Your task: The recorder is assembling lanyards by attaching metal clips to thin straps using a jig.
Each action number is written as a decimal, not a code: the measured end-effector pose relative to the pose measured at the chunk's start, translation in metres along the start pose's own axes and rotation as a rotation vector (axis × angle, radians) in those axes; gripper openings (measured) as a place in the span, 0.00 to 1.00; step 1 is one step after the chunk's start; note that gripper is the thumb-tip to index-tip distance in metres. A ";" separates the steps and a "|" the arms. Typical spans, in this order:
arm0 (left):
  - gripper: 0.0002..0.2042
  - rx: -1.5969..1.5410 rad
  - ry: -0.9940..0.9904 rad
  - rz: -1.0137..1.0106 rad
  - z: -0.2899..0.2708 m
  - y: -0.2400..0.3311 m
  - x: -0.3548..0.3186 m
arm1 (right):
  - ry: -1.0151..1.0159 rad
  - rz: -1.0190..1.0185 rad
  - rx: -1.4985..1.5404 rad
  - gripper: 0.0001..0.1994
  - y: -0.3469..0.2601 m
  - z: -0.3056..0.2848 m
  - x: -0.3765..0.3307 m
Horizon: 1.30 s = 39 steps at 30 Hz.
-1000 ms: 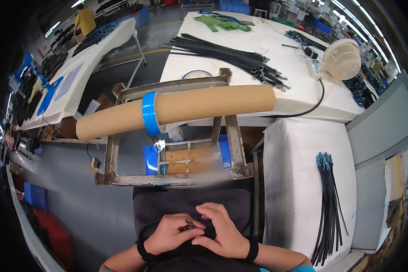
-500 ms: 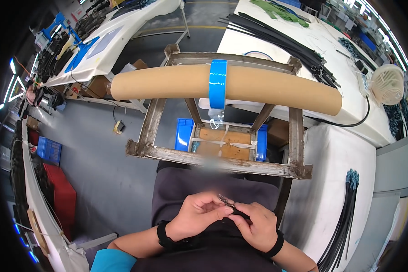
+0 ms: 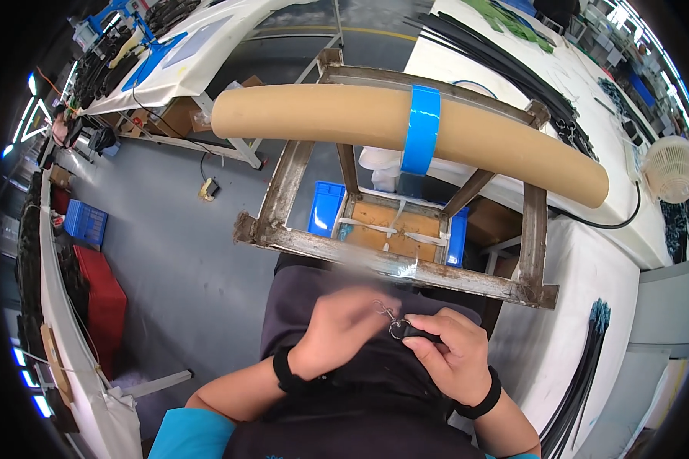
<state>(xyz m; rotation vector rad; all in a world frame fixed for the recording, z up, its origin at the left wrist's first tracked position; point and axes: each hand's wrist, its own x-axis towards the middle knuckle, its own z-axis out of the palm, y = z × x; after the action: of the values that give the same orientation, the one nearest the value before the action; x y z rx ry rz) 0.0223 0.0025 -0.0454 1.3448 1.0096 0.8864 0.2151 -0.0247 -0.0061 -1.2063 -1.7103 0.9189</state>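
Note:
Over my lap, my right hand (image 3: 455, 356) pinches a short black strap (image 3: 419, 332) between thumb and fingers. A metal ring (image 3: 397, 330) sits at the strap's end, and a small silver snap hook (image 3: 386, 309) hangs off that ring, pointing up and left. My left hand (image 3: 346, 325) is just left of the hook, its fingers smeared by motion. Whether those fingers touch the hook, I cannot tell. Both wrists wear black bands.
Ahead stands a rusty metal frame (image 3: 467, 281) with a long cardboard tube (image 3: 314, 113) across it, ringed by blue tape (image 3: 421, 130). Blue bins (image 3: 327, 206) sit underneath. Black straps (image 3: 589, 359) lie on the white-covered surface at right, beside a fan (image 3: 670, 168).
My left hand has come away from the strap, leaving the hook and ring exposed. My right hand keeps its pinch. The whole view has shifted, so the frame sits farther right.

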 end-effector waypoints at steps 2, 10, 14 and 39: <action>0.05 -0.043 -0.157 -0.084 -0.007 0.004 -0.017 | -0.023 -0.034 -0.016 0.13 -0.002 0.001 0.005; 0.06 -0.404 -0.193 -0.271 -0.011 0.024 -0.039 | -0.121 -0.118 -0.140 0.13 -0.009 0.002 0.006; 0.07 -0.480 -0.161 -0.296 -0.010 0.029 -0.041 | -0.111 -0.092 -0.120 0.12 -0.008 0.001 0.007; 0.16 -0.515 -0.332 -0.263 -0.015 0.027 -0.043 | -0.233 -0.204 -0.054 0.19 -0.017 -0.011 -0.003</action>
<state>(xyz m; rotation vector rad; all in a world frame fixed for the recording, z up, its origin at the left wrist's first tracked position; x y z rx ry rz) -0.0048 -0.0310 -0.0151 0.8603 0.6237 0.6380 0.2199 -0.0306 0.0125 -0.9655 -2.0139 0.9211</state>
